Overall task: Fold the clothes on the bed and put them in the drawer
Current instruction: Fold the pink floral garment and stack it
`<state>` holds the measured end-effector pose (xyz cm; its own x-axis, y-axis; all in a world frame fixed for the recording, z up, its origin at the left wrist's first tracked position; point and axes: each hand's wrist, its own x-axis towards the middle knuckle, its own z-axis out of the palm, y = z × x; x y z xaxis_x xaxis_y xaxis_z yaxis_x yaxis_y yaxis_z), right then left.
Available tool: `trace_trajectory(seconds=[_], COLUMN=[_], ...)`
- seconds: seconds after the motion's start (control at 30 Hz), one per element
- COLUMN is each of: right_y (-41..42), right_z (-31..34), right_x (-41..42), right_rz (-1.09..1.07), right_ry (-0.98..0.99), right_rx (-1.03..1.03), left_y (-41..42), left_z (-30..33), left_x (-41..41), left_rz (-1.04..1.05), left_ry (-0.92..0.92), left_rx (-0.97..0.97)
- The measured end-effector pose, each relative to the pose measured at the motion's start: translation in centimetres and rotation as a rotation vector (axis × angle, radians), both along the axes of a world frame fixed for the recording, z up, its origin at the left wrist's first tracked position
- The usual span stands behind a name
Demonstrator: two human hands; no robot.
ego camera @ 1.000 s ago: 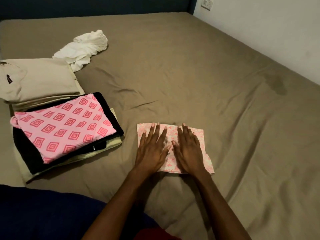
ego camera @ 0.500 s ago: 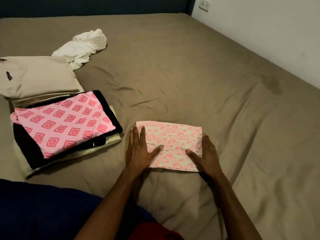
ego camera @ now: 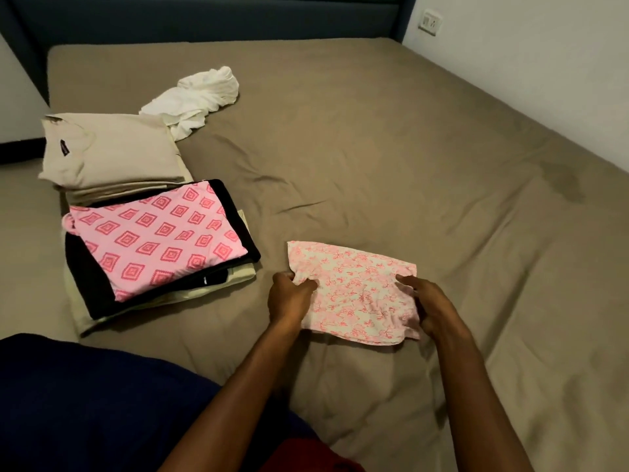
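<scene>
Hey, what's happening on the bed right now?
A person is folding laundry. The left hand and right hand each grip a side of a small folded pink floral cloth lying on the bed. To the left sits a stack topped by a pink diamond-print garment, next to a folded beige shirt. A crumpled white garment is not yet folded.

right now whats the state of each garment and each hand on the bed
floral pink cloth: folded, gripped at both side edges
left hand: grips the cloth's left edge
right hand: grips the cloth's right edge
pink diamond-print garment: folded, top of the near stack
beige shirt: folded, top of the far stack
white garment: crumpled, unfolded
</scene>
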<state>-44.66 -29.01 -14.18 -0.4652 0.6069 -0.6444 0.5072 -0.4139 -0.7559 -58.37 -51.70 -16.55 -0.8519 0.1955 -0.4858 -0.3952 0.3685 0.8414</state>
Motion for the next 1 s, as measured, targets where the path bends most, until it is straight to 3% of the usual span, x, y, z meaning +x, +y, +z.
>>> trace_trajectory(seconds=[0.1, 0.2, 0.47, 0.8, 0.9, 1.0], right_y=[-0.6, -1.6, -5.3, -17.0, -20.5, -22.4], right_z=[-0.2, 0.8, 5.4, 10.4, 9.2, 6.4], right_x=[0.2, -0.4, -8.4, -26.7, -30.0, -31.1], right_rz=[-0.025, -0.055, 0.050, 0.482, 0.571, 0.617], right_ry=[0.058, 0.198, 0.506, 0.550, 0.378, 0.228], right_rx=[-0.096, -0.162, -0.287, -0.308, -0.277, -0.104], left_y=[-0.4, -0.9, -7.4, -21.5, -24.7, -26.2], left_z=[0.5, 2.3, 9.2, 11.8, 9.0, 5.8], left_x=[0.0, -0.1, -4.9, -11.7, -13.7, -14.3], left_rz=[0.077, 0.049, 0.088, 0.471, 0.509, 0.493], left_ry=[-0.196, -0.254, -0.022, 0.254, 0.253, 0.209], left_rx=[0.295, 0.461, 0.686, 0.652, 0.461, 0.327])
